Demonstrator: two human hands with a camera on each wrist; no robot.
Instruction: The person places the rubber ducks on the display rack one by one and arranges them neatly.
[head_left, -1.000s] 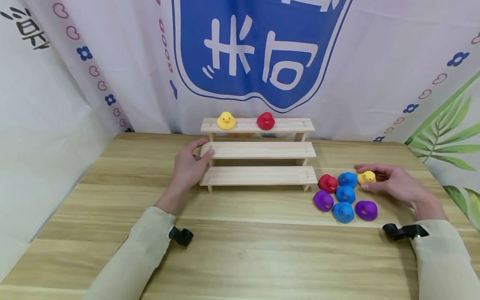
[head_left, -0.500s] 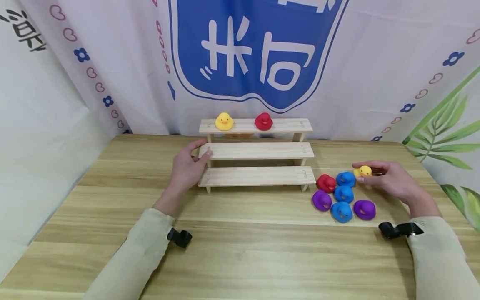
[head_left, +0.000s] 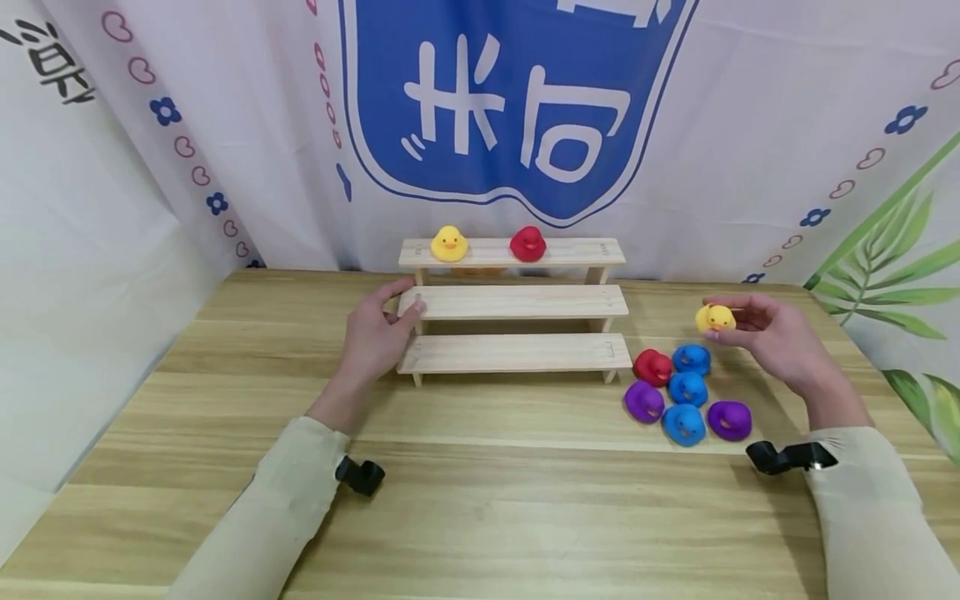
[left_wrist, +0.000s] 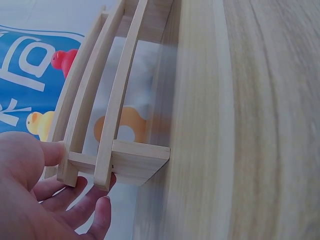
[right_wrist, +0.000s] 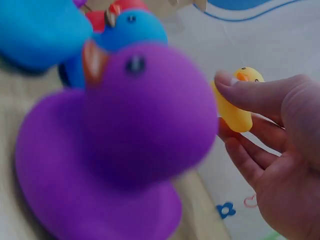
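Note:
My right hand (head_left: 776, 337) pinches a yellow rubber duck (head_left: 715, 318) between thumb and fingers, raised behind the loose ducks; the right wrist view shows the same duck (right_wrist: 235, 107) in the grip. At the left end of a three-tier wooden stand (head_left: 517, 302), my left hand (head_left: 378, 329) grips the middle shelf. In the left wrist view its thumb lies on top of that shelf (left_wrist: 80, 120) and fingers reach underneath. On the top shelf sit another yellow duck (head_left: 449, 244), toward the left, and a red duck (head_left: 528, 244) near the middle.
Right of the stand lie a red duck (head_left: 652, 367), blue ducks (head_left: 687, 389) and purple ducks (head_left: 729, 420) on the wooden table (head_left: 480, 517). A printed cloth (head_left: 300, 167) hangs behind the table. The purple duck (right_wrist: 130, 120) looms close in the right wrist view.
My right hand has lifted the yellow duck off the table beside the blue one and moved it up, away from me and slightly left. The left hand stays on the stand.

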